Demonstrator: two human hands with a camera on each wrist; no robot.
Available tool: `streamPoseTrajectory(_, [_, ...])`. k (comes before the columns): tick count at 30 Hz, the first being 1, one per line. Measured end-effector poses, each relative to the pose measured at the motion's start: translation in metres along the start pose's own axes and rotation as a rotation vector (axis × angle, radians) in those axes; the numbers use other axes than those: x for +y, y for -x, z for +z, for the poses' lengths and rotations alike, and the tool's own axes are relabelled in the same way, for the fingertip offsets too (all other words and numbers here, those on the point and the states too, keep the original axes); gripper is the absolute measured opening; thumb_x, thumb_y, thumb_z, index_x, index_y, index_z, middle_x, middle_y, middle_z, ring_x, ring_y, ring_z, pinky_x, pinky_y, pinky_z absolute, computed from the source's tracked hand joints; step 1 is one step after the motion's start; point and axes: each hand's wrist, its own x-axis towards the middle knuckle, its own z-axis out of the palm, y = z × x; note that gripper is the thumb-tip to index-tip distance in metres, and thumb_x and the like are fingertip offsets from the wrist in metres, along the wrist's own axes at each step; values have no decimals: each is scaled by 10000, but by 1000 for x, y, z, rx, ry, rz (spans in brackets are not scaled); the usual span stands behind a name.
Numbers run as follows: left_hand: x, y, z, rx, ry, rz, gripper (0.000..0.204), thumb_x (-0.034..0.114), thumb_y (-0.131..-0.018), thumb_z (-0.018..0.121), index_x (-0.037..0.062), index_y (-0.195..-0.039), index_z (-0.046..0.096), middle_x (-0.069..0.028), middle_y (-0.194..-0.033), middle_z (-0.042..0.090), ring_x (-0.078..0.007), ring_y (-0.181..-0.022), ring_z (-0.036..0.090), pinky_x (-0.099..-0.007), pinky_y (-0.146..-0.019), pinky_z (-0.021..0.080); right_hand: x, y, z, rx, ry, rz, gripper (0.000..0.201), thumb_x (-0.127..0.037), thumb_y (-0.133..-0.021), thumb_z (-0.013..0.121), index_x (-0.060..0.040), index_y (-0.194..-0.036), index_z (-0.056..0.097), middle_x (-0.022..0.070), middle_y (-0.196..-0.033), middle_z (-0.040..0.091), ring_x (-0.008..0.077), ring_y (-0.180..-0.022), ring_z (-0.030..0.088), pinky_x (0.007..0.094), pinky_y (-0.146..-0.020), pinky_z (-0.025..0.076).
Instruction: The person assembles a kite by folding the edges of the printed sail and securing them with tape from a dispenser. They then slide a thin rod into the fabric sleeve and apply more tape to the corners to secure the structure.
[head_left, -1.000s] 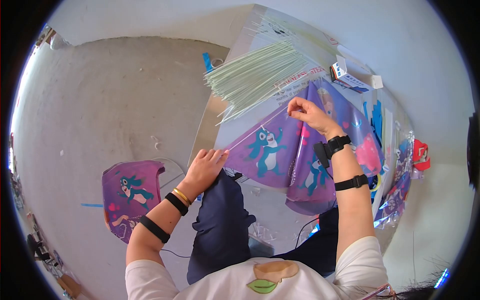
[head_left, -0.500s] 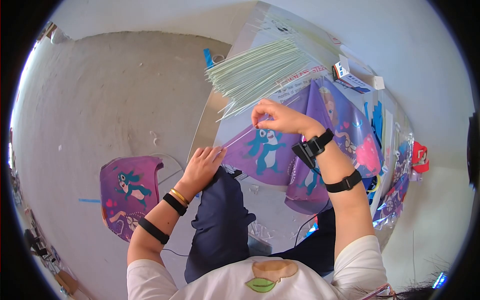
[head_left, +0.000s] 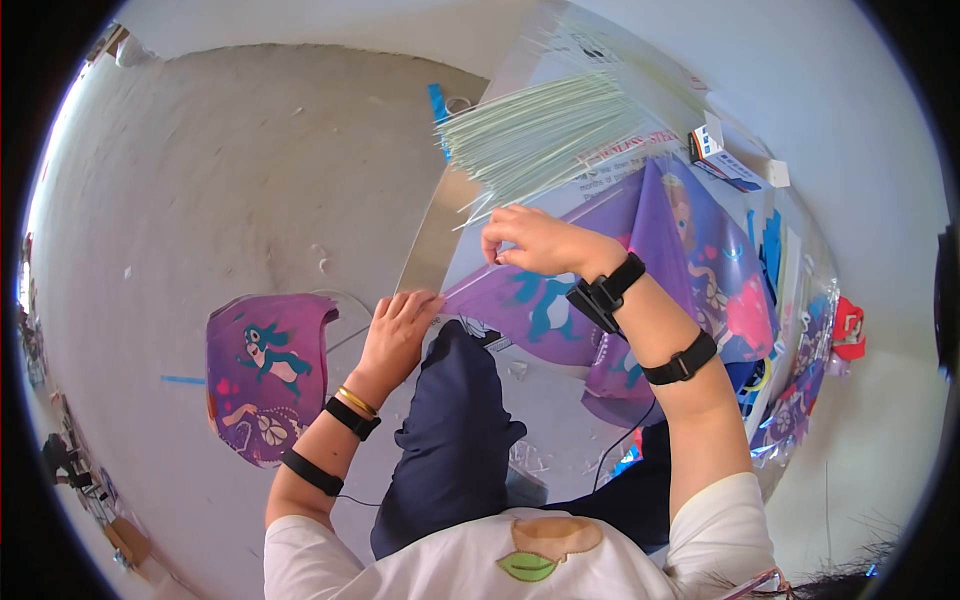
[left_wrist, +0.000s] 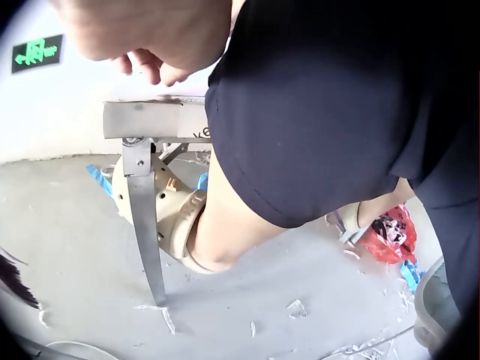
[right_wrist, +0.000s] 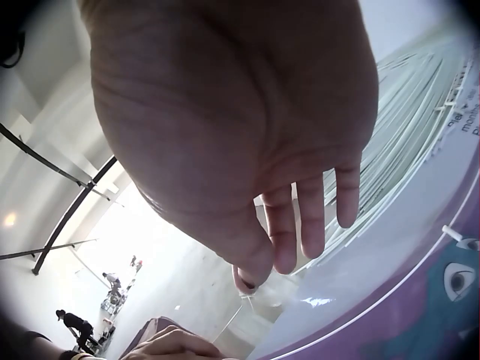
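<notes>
A purple printed sheet (head_left: 555, 325) with cartoon figures lies folded over the near part of the table, a thin white rod (right_wrist: 375, 304) running along its edge. My left hand (head_left: 397, 335) holds the sheet's left corner at the table edge, thumb against it. In the left wrist view that hand (left_wrist: 150, 37) has its fingers bent over the table edge. My right hand (head_left: 535, 240) is over the rodded edge, thumb and index tips together, other fingers loosely bent. I cannot tell whether something thin is between those tips.
A heap of thin pale rods (head_left: 540, 130) lies farther back on the table, with an opened small box (head_left: 735, 165) to its right. Another purple sheet (head_left: 265, 375) is low at left. My knee (head_left: 460, 400) presses close to the table edge. White scraps (left_wrist: 166, 319) litter the floor.
My right hand has moved left and slightly down along the sheet's edge, toward my left hand. The left hand stays at the corner. The head view has shifted a little.
</notes>
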Motion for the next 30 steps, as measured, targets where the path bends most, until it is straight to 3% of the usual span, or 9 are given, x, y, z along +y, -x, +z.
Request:
streamPoseTrajectory(7, [6,0,7,0,38,-25,570,-27,-749,569,51,-1314,554,-80,-1149,557,-257,-1067,538,-364,-916,433,0,-7,5,-46,20,46,41,-109,-857,632,-132,-890,630,45,-994,591,243,-1066,563,428,-914,427])
streamPoseTrajectory(22, [11,2,6,-3,51,-64,597,-38,-729,571,58,-1318,551,-80,-1163,552,-264,-1063,532,-371,-914,435,3,-18,12,-92,-10,27,46,-80,-841,615,-101,-878,632,67,-959,601,255,-943,611,408,-824,479])
streamPoseTrajectory(28, [8,1,11,35,72,-71,525,1,-770,587,59,-1291,563,-76,-1124,559,-254,-1038,544,-356,-905,431,3,-22,14,-131,-21,52,70,-81,-844,606,-113,-895,642,64,-947,604,252,-937,618,418,-825,463])
streamPoseTrajectory(30, [11,-8,5,141,274,-202,413,36,-790,630,71,-1201,619,-79,-1040,580,-268,-958,566,-356,-846,445,3,-21,14,-126,-19,47,72,-84,-845,606,-118,-896,644,62,-949,604,250,-940,618,425,-831,458])
